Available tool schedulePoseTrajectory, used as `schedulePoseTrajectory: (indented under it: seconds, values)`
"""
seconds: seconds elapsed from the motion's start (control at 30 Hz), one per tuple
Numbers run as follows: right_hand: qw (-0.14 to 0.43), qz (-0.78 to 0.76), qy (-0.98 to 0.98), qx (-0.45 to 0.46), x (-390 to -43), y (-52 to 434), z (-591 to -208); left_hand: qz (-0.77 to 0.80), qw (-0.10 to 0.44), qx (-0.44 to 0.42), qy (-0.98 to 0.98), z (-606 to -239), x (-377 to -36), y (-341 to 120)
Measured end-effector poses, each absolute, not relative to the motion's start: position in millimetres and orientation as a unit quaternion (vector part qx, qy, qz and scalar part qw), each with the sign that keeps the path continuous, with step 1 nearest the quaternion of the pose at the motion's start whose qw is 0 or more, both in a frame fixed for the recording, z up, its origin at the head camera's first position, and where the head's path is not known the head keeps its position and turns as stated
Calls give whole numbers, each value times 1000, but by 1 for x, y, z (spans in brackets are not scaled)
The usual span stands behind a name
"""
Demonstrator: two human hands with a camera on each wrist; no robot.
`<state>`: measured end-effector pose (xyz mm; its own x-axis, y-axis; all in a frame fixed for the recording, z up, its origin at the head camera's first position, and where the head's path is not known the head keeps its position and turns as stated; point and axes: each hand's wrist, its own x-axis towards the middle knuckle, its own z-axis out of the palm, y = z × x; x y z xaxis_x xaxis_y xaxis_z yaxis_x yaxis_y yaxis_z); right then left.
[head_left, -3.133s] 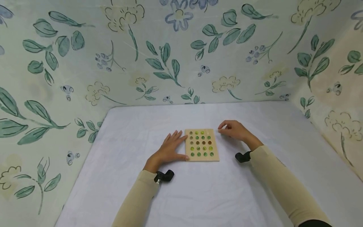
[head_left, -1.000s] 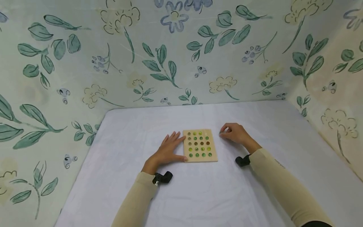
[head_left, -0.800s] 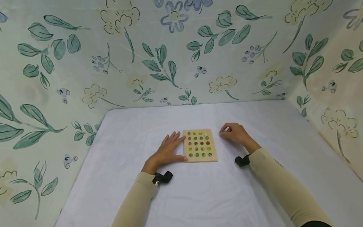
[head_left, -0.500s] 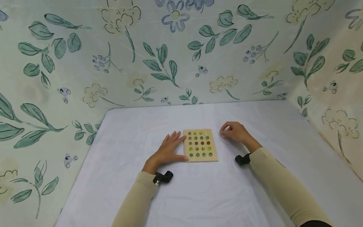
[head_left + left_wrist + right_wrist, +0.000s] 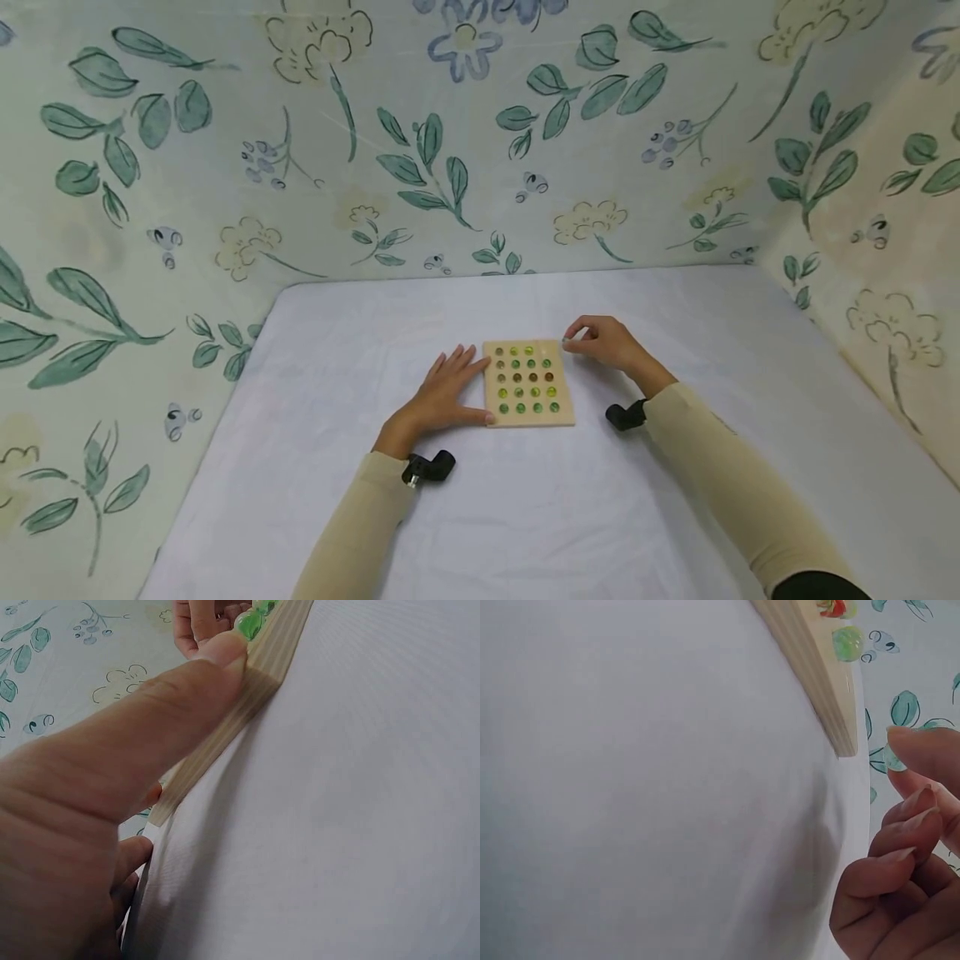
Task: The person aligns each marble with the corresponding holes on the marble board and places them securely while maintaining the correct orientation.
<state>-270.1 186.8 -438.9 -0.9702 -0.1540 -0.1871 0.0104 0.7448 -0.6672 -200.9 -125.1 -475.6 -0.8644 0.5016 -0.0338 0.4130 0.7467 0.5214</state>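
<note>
A square wooden board (image 5: pixel 566 398) lies on the table, with rows of glass marbles (image 5: pixel 537 407) in green, yellow-green and reddish brown. Its far right corner shows bare wood. My left hand (image 5: pixel 442 398) is spread along the board's left side, index finger and thumb touching its edge; the left wrist view has the thumb (image 5: pixel 180 705) resting on the near corner. My right hand (image 5: pixel 611 343) is just beyond the board's far right corner. Between thumb and index finger it pinches a pale, clear marble (image 5: pixel 893 759), the other fingers curled.
A white cloth (image 5: pixel 480 517) covers the table under the board and both arms. Behind and at the sides hangs a fabric backdrop (image 5: pixel 465 208) printed with leaves and flowers. Each wrist wears a small black camera, the left one (image 5: pixel 429 468) close above the cloth.
My right hand has moved left, from beside the board to its far right corner, carrying the marble. My left hand and the board stay in place.
</note>
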Motion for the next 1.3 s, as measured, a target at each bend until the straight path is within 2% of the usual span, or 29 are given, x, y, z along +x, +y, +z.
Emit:
schedulePoseTrajectory:
  seconds: [0.63, 1.3]
  values:
    - [133, -397, 906, -63, -272, 168, -441, 250, 79, 250, 932, -479, -203, -126]
    - [159, -402, 899, -63, -275, 168, -448, 254, 74, 254, 930, -482, -202, -126]
